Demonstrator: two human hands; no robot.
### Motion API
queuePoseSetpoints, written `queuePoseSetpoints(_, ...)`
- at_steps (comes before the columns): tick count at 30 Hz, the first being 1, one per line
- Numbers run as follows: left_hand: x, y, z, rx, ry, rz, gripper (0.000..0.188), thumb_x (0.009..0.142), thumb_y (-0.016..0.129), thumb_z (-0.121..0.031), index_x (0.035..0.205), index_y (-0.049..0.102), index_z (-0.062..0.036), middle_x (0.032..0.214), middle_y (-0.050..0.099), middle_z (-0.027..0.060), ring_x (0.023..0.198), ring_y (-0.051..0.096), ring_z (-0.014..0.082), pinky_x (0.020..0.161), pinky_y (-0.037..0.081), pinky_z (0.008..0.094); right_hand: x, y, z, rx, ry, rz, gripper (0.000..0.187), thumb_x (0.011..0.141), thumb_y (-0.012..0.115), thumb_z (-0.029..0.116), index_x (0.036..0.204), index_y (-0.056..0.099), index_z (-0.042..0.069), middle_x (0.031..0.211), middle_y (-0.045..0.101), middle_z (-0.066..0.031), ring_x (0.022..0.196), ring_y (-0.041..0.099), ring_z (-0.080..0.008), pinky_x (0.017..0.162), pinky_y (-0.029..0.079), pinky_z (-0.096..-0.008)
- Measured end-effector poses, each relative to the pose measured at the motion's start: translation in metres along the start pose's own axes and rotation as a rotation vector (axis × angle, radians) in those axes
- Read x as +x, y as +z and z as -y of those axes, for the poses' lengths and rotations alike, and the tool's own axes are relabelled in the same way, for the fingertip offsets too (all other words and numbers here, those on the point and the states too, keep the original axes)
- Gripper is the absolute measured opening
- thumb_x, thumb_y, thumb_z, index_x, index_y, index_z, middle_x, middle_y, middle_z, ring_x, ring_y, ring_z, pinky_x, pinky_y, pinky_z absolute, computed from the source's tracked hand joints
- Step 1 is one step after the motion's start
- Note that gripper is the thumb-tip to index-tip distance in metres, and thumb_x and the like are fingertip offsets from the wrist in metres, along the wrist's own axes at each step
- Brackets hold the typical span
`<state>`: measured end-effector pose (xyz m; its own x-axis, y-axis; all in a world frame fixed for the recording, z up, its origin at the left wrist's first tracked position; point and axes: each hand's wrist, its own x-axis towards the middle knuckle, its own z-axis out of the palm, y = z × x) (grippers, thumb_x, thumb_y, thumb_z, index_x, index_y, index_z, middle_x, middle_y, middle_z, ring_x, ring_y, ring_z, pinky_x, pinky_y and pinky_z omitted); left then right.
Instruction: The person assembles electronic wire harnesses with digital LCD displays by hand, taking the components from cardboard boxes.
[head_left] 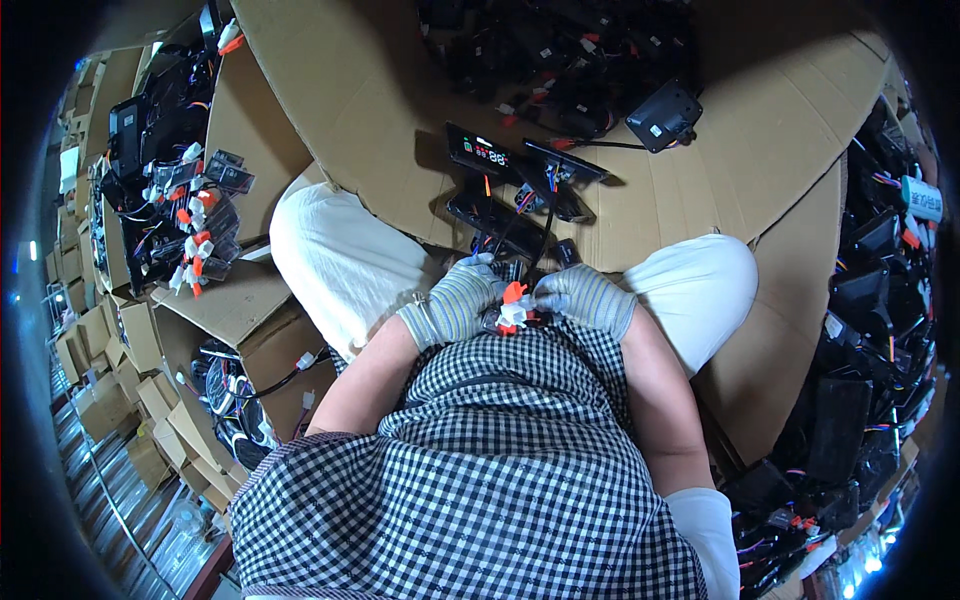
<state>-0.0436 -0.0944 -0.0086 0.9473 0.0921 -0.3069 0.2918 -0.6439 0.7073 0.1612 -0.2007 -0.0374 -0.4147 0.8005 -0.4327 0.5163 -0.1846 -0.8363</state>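
My left hand (455, 303), in a striped knit glove, is closed round a bundle of black cables in my lap. Opposite it, my right hand (590, 298), gloved alike, pinches the cables beside a cluster of red and white plug connectors (513, 314); the fingertips are partly hidden. From the bundle the cables run forward to several black display units lying on cardboard. One display panel (480, 152) shows lit digits and small coloured icons. Another panel (565, 162) lies tilted to its right, and a third black unit (500, 225) lies nearer my hands.
A large cardboard sheet (700, 200) spreads in front of my knees, with a separate black unit (663, 115) on it. Piled black units (560, 60) lie beyond. Boxes of wired units (190, 220) stand at left; more units (860, 350) are heaped at right.
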Motion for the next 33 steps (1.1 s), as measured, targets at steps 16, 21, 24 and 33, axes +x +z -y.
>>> queuePoseSetpoints(16, 0.013, -0.003, -0.010, -0.420, -0.124, -0.508, 0.024, 0.074, 0.063, -0.019, 0.092, 0.061, -0.0039, 0.076, 0.062, 0.0164, 0.073, 0.059, 0.0361, 0.066, 0.045, 0.0402, -0.001, 0.002, 0.009, 0.613, 0.188, -0.265, 0.018, 0.087, 0.061, 0.024, 0.089, 0.066, 0.006, 0.061, 0.053, 0.0002, 0.054, 0.047, -0.0058, 0.050, 0.039, -0.0245)
queuePoseSetpoints(21, 0.019, 0.014, 0.014, -0.125, -0.119, -0.481, 0.024, 0.075, 0.065, -0.015, 0.097, 0.062, -0.0054, 0.079, 0.064, 0.0139, 0.068, 0.061, 0.0293, 0.060, 0.046, 0.0342, -0.005, 0.006, 0.002, 0.416, 0.164, -0.418, 0.021, 0.087, 0.061, 0.026, 0.093, 0.067, 0.007, 0.063, 0.056, -0.0016, 0.054, 0.050, -0.0080, 0.050, 0.041, -0.0253)
queuePoseSetpoints(24, 0.018, 0.010, 0.011, -0.027, -0.135, -0.481, 0.027, 0.074, 0.065, -0.023, 0.096, 0.063, -0.0072, 0.077, 0.063, 0.0169, 0.069, 0.060, 0.0335, 0.059, 0.045, 0.0376, -0.013, 0.005, 0.001, 0.027, 0.118, -0.751, 0.020, 0.086, 0.056, 0.025, 0.089, 0.064, 0.007, 0.076, 0.062, -0.0159, 0.068, 0.061, -0.0325, 0.060, 0.046, -0.0397)
queuePoseSetpoints(33, 0.016, 0.011, 0.016, -0.068, -0.094, -0.483, 0.032, 0.076, 0.064, -0.026, 0.103, 0.062, -0.0073, 0.071, 0.060, 0.0140, 0.064, 0.056, 0.0343, 0.060, 0.043, 0.0401, -0.034, 0.001, 0.043, 0.025, -0.001, -0.881, 0.027, 0.087, 0.057, 0.030, 0.093, 0.064, 0.004, 0.075, 0.063, -0.0128, 0.066, 0.062, -0.0287, 0.058, 0.048, -0.0358)
